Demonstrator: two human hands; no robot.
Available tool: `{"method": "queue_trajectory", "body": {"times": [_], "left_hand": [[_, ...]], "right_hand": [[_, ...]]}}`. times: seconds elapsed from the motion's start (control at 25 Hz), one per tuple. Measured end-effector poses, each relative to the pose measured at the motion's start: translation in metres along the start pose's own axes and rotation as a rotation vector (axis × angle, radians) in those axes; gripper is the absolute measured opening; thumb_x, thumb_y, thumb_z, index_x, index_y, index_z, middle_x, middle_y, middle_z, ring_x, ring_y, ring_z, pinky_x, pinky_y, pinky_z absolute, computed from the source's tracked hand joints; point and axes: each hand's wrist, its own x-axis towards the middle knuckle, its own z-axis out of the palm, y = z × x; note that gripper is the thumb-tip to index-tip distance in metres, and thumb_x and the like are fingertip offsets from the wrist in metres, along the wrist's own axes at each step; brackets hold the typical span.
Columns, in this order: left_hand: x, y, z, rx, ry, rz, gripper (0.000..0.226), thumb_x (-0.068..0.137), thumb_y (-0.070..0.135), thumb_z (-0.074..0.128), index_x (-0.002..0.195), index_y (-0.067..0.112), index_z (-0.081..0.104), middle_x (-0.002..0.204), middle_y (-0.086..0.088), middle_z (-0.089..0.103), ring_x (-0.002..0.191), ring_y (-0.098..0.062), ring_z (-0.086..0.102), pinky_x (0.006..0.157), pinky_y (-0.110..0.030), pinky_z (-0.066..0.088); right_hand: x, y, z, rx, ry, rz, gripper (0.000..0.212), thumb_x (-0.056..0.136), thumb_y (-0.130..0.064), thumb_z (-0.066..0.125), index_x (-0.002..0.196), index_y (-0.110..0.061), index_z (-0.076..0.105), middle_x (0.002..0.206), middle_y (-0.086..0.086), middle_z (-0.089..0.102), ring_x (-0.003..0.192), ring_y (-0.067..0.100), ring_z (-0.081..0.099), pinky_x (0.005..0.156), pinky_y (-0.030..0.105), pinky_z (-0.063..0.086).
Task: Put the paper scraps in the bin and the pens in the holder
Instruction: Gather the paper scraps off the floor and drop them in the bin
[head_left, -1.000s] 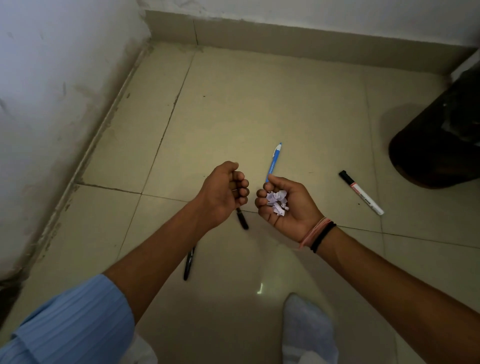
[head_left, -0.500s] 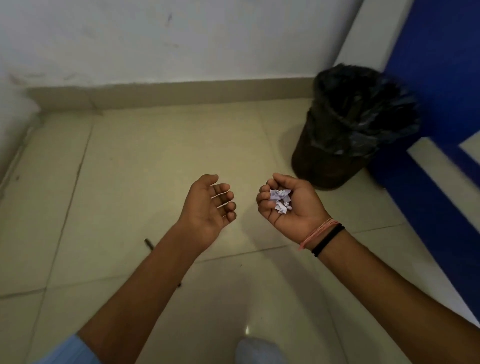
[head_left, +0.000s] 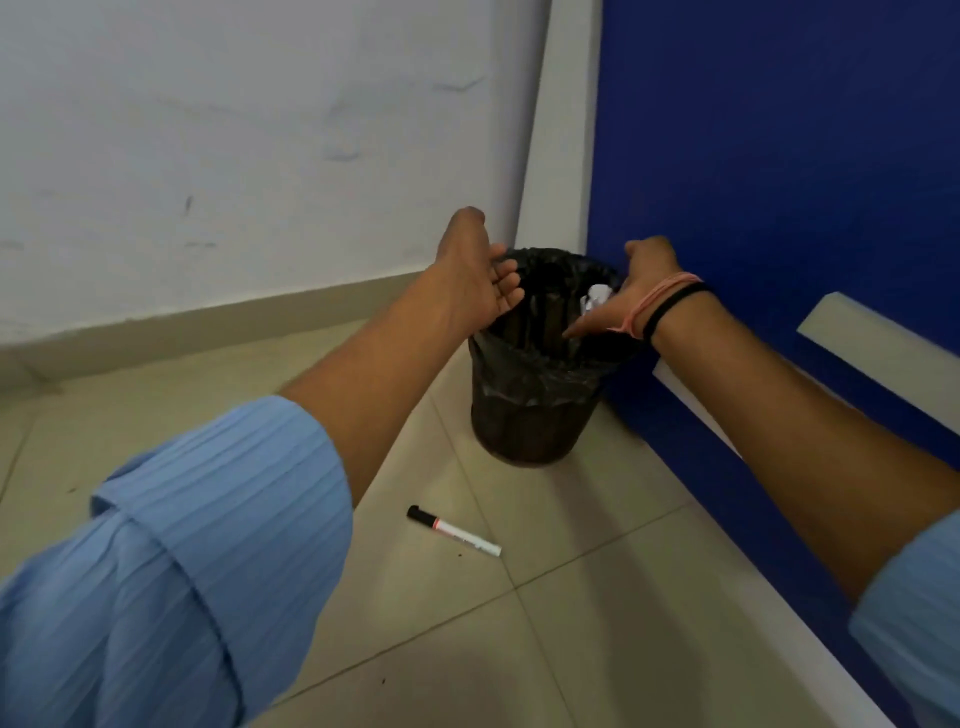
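One bin (head_left: 535, 395) stands on the tiled floor (head_left: 545, 649), in the corner where the white wall (head_left: 234, 156) meets the blue panel (head_left: 779, 130). A black liner bag is folded over its rim. The side of the bin facing the camera and the side toward the white wall border bare floor; the far side and the panel side are closed off by the corner.

Both hands are over the bin mouth. The left hand (head_left: 475, 283) is at the rim on the white-wall side, palm turned inward, fingers loosely curled and holding nothing. The right hand (head_left: 631, 291) is at the rim on the panel side, tipped downward over the opening. White paper scraps (head_left: 597, 296) show just beside its palm, inside the outline of the bin mouth — whether they rest in the fingers or are already loose cannot be told, since the fingers are mostly hidden. Two bands, one pink and one black, circle the right wrist.

One marker (head_left: 453, 530), white barrel with a black cap, lies flat on the floor in front of the bin, well apart from it. Both forearms cross above the floor on either side of the marker; rolled light-blue sleeves (head_left: 208, 545) fill the near corners of the view.

Count: one bin, one marker, one clump of scraps — no individual pieces can be separated.
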Motion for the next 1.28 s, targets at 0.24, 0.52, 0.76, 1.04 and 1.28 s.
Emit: {"method": "queue_trajectory", "body": {"times": [0.24,0.52,0.76,1.04,1.28], "left_hand": [[0.015,-0.016,0.002,0.021,0.008,-0.035,0.038,0.099,0.039,0.043,0.104,0.005,0.061,0.100,-0.012,0.058,0.090,-0.024,0.055,0.085,-0.037,0.052],[-0.014,-0.018,-0.040,-0.036,-0.030,0.019,0.037,0.097,0.041,0.048,0.101,0.007,0.064,0.099,-0.012,0.063,0.088,-0.025,0.059,0.081,-0.038,0.053],[-0.068,-0.049,-0.144,-0.125,0.054,0.027,0.038,0.094,0.042,0.053,0.103,0.007,0.064,0.091,-0.011,0.066,0.075,-0.023,0.061,0.073,-0.036,0.052],[-0.125,-0.067,-0.239,-0.268,0.294,-0.015,0.036,0.092,0.041,0.055,0.100,0.007,0.065,0.088,-0.011,0.067,0.070,-0.022,0.060,0.069,-0.035,0.051],[-0.226,0.033,-0.211,-0.318,0.386,-0.054,0.037,0.091,0.042,0.057,0.097,0.006,0.068,0.088,-0.011,0.068,0.071,-0.022,0.060,0.069,-0.036,0.051]], "right_hand": [[-0.001,0.002,-0.019,-0.005,-0.017,-0.066,0.049,0.100,-0.029,0.040,0.133,0.006,0.049,0.137,0.029,0.051,0.126,0.043,0.051,0.104,0.057,0.043],[-0.044,0.051,-0.004,0.034,-0.119,-0.140,0.028,0.094,-0.023,0.053,0.069,-0.011,0.057,0.065,0.004,0.053,0.061,0.017,0.050,0.061,0.029,0.045],[-0.072,0.153,0.018,-0.082,-0.322,0.059,0.033,0.092,-0.030,0.055,0.063,-0.014,0.052,0.057,0.004,0.049,0.051,0.018,0.048,0.052,0.025,0.044],[-0.098,0.237,0.034,-0.203,-0.346,0.254,0.029,0.091,-0.031,0.059,0.068,-0.013,0.056,0.061,0.005,0.051,0.054,0.019,0.050,0.056,0.031,0.046],[-0.208,0.171,0.105,-0.253,-0.319,0.342,0.030,0.090,-0.034,0.060,0.070,-0.011,0.060,0.063,0.005,0.054,0.056,0.019,0.052,0.057,0.031,0.048]]}}
